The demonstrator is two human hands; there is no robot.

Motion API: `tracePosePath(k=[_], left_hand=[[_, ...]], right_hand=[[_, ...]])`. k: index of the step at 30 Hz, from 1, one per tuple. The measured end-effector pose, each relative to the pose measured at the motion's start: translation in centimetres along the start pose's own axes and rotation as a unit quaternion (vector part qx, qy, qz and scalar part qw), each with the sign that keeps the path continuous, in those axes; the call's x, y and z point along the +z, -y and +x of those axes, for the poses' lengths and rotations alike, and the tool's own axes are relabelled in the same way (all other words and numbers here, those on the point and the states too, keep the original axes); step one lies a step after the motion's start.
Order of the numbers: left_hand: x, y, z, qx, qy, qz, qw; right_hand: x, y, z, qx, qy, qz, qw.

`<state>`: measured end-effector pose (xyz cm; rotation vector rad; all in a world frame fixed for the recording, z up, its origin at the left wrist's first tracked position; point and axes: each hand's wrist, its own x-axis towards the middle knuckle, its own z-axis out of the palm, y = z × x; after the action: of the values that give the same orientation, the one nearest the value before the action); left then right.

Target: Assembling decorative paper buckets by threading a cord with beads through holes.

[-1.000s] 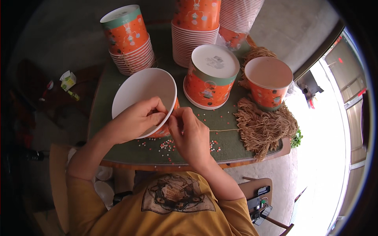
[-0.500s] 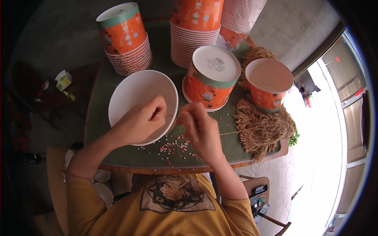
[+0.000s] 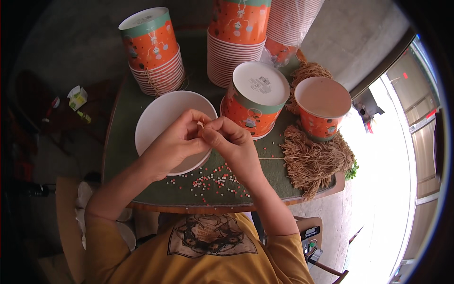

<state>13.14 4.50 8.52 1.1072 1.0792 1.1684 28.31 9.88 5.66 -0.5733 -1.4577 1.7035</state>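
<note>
My left hand (image 3: pixel 175 139) and my right hand (image 3: pixel 231 144) meet fingertip to fingertip above the right side of a wide white paper tub (image 3: pixel 151 116), whose open mouth faces up. Both are pinched on a thin tan string (image 3: pixel 202 123); a short end pokes up between the fingertips. The part inside my fingers is hidden. A single strand runs from behind my right wrist to a heap of tan string (image 3: pixel 317 163) at the table's right. Scattered below my hands lie many small round red and white bits (image 3: pixel 213 180).
Right of the open tub stands an upside-down orange tub (image 3: pixel 255 106), then an upright orange tub (image 3: pixel 323 102) on the string. Nested stacks of tubs, a left stack (image 3: pixel 151 52) and a middle stack (image 3: pixel 236 52), rise at the back. The green-topped table (image 3: pixel 123 156) has a curved near edge.
My hands have come together, and the string end now shows between the fingertips. Right fingers have moved left and up to meet the left ones. The whole view has shifted slightly.
</note>
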Motion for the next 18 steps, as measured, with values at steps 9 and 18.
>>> tracePosePath(k=[9, 18], left_hand=[[-1.0, -0.3, 0.9, -0.063, 0.028, 0.012, 0.998], [-0.2, 0.8, 1.1, 0.006, 0.065, 0.142, 0.988]], right_hand=[[-2.9, 4.5, -2.6, -0.123, -0.084, -0.480, 0.865], [-3.3, 5.7, 1.1, 0.056, 0.139, -0.201, 0.968]])
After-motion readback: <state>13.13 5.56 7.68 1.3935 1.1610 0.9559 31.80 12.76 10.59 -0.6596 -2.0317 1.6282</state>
